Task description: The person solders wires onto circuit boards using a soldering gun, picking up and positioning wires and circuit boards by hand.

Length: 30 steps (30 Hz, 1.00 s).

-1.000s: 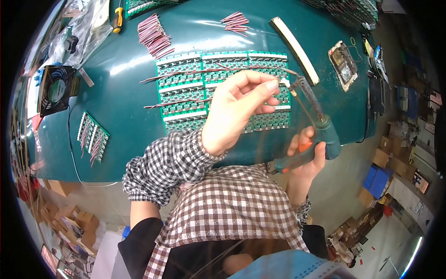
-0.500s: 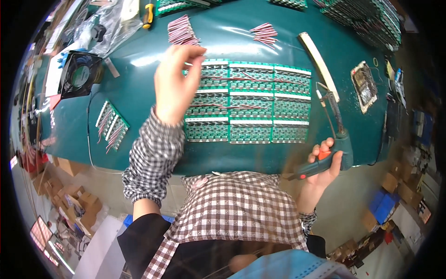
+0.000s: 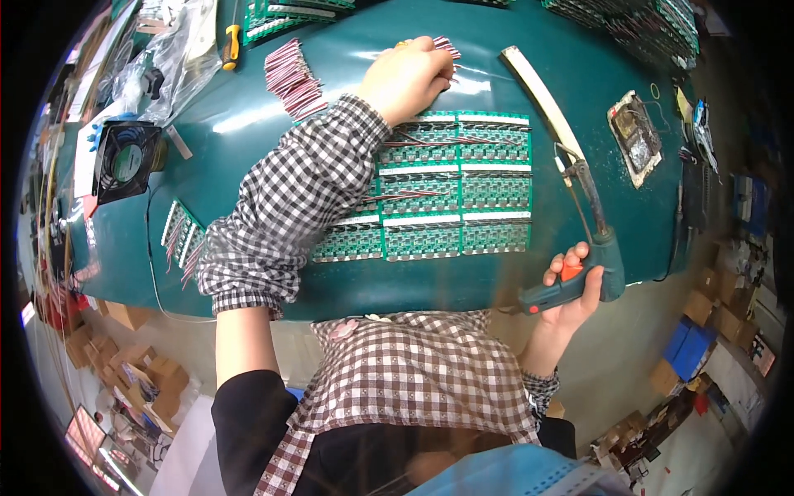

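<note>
My left hand (image 3: 407,81) reaches across the bench to a small pile of red, white and black wires (image 3: 447,47). Its fingers are curled down at the pile, and the fingertips are hidden, so what they pinch does not show. In my right hand (image 3: 572,311) is a green soldering gun (image 3: 610,269) with an orange trigger, its metal tip pointing away from me. Between the hands lies a grid of green circuit boards (image 3: 422,240) with white strips. Several wires rest across the upper rows; my left sleeve covers the grid's left part.
A larger wire bundle (image 3: 291,78) lies at the far left, near a yellow-handled screwdriver (image 3: 231,50). A black fan (image 3: 126,161) and loose boards (image 3: 178,231) are at left. On the right are a pale curved strip (image 3: 542,95), a soiled tray (image 3: 635,140) and stacked boards (image 3: 645,29).
My left hand has moved right, from the upper left boards and larger bundle to the small wire pile. The right hand still grips the soldering gun. The view has shifted slightly.
</note>
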Available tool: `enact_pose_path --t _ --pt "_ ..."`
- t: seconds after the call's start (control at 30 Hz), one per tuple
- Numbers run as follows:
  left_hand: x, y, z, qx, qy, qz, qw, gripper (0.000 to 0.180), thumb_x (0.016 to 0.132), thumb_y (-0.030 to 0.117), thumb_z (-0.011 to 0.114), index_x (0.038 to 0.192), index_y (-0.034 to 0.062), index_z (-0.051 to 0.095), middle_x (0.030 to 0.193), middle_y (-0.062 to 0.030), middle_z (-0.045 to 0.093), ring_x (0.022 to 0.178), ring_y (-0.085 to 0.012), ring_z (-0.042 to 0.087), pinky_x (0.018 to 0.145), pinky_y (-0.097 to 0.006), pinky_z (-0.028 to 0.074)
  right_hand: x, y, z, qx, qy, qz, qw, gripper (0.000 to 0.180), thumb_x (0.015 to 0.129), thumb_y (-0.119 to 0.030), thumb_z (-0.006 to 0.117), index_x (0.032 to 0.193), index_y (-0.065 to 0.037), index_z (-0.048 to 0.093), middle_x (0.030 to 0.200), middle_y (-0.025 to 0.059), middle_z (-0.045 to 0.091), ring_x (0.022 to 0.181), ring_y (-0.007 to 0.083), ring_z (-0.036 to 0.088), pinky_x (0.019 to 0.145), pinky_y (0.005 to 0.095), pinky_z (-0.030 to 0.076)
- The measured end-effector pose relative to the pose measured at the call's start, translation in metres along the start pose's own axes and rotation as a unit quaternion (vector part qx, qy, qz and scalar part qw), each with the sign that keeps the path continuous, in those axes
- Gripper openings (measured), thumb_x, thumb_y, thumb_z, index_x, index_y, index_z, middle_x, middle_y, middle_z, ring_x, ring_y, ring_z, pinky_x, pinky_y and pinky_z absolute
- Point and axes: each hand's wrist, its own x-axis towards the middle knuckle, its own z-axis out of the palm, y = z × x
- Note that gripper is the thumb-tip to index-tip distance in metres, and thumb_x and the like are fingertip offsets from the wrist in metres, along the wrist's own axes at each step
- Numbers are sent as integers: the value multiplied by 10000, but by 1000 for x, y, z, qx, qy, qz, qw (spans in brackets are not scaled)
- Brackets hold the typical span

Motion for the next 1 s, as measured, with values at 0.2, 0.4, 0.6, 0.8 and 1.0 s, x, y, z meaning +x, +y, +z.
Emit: enact_pose_path --t 0.2,0.4,0.6,0.8,1.0 --pt "2 -5 3 38 -5 4 999 109 772 158 612 820 73 562 799 -70 537 782 -265 556 694 -362 444 0 -1 -5 4 21 3 1000 364 885 -340 528 1043 -26 437 883 68 544 819 195 546 596 269 516" --pt "-2 -11 -5 63 -3 27 998 109 785 162 597 818 70 549 803 -74 530 795 -273 547 702 -374 437 -3 2 8 -8 23 2 1000 355 887 -335 523 1041 -25 441 883 68 543 813 191 543 591 264 512" --pt "3 -12 -1 83 12 55 995 111 802 168 576 823 67 535 823 -73 519 824 -268 535 707 -373 435 -3 4 12 -10 60 -12 998 356 880 -319 527 1017 3 466 834 76 542 772 197 591 548 273 537" --pt "4 -13 -2 127 -16 81 988 99 812 155 560 849 70 523 841 -71 513 851 -245 532 713 -363 434 -4 5 10 0 67 -13 998 351 879 -315 529 1016 2 467 835 75 545 772 194 592 553 276 541" --pt "9 -16 1 150 -27 118 981 133 811 156 562 846 40 507 840 -85 515 817 -260 543 708 -362 444 -4 4 4 2 71 -11 997 340 878 -312 530 1009 -3 472 836 73 547 768 191 589 549 276 541"
